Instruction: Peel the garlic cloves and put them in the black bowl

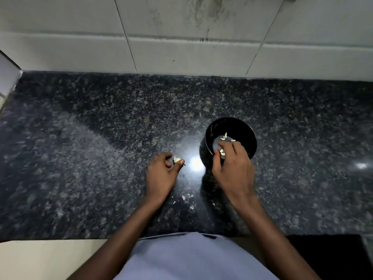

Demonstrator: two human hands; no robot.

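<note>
Left hand (pixel 161 174) pinches garlic piece (pixel 177 159), orientation unclear. Right hand (pixel 232 166), fingers loosely curled, over black bowl (pixel 210 136) holding peeled cloves (pixel 224 137); grip unclear.

1 black bowl (pixel 250 134), 2 hands, 1 unpeeled garlic piece (pixel 177 159), roughly 5 peeled cloves (pixel 223 137) in the bowl, exact count unclear.
</note>
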